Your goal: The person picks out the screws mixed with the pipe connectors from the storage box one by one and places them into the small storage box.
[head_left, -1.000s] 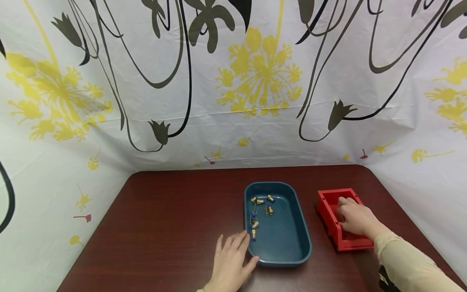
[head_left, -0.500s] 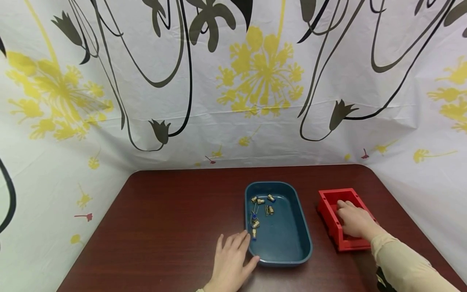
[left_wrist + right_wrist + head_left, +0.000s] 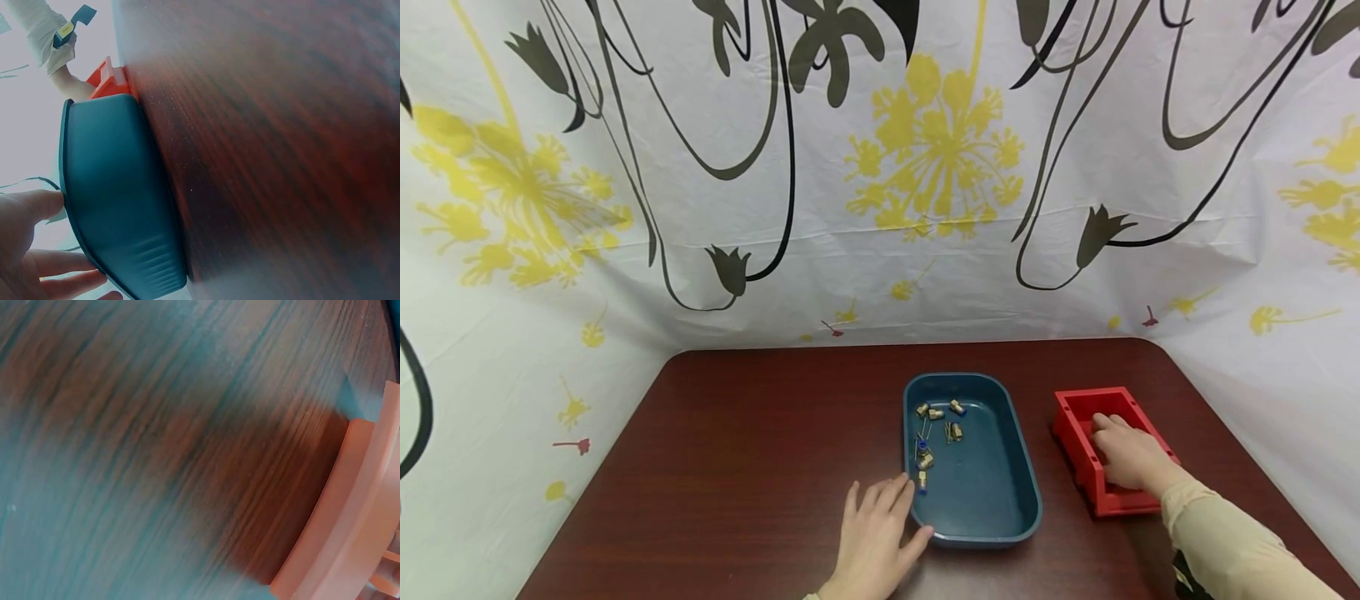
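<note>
My left hand (image 3: 874,533) rests its fingertips and thumb on the rim at the near left corner of a dark blue tray (image 3: 992,492), its fingers fairly straight. In the left wrist view the thumb and fingertips (image 3: 87,281) touch that rim from outside. Several small brass-coloured parts (image 3: 957,432), some with blue ends, lie along the tray's left side, with thin wire-like pieces among them. My right hand (image 3: 1127,454) reaches down into a red plastic bin (image 3: 1097,500), fingers bent downward. Its fingertips are hidden there, so whatever they touch cannot be seen.
The dark reddish-brown table (image 3: 760,450) has rounded far corners. A white patterned cloth (image 3: 850,283) hangs behind it and at both sides. The bin stands to the right of the tray, a narrow strip of table between them.
My right hand has shifted slightly left and deeper within the red bin, then stays nearly still. The left hand and tray hold their place.
</note>
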`<act>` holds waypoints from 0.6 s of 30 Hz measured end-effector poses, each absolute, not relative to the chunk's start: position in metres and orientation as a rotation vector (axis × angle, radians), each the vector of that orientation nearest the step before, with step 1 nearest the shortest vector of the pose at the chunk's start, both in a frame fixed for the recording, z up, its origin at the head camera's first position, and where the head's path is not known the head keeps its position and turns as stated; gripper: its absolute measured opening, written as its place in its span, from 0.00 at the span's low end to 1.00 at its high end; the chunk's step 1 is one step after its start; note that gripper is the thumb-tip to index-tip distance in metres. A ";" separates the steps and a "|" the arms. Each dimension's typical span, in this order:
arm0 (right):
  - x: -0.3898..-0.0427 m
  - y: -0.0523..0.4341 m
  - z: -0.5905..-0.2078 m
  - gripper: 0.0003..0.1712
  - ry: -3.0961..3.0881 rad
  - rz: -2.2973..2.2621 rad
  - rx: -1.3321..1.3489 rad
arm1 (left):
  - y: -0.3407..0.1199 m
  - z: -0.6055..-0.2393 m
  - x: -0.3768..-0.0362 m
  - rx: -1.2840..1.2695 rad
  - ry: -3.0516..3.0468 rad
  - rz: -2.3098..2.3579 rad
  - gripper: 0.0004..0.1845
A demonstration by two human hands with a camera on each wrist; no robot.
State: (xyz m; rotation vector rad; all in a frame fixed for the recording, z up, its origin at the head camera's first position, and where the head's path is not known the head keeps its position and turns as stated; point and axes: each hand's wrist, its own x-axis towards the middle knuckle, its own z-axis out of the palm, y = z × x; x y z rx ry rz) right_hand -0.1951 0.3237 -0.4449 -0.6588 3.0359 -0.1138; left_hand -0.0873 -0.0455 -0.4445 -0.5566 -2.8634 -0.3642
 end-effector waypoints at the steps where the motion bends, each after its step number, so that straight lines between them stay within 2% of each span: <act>1: -0.195 0.324 -0.445 0.07 3.034 -0.117 -0.664 | -0.045 -0.445 -0.087 -0.557 -2.865 -0.364 0.29; 9: -0.195 0.326 -0.429 0.08 3.089 -0.115 -0.766 | -0.045 -0.444 -0.087 -0.552 -2.882 -0.370 0.29; 14: -0.198 0.329 -0.408 0.16 3.151 -0.131 -0.812 | -0.046 -0.444 -0.088 -0.561 -2.873 -0.378 0.29; 18: -0.203 0.328 -0.387 0.14 3.194 -0.132 -0.796 | -0.046 -0.443 -0.088 -0.573 -2.857 -0.387 0.29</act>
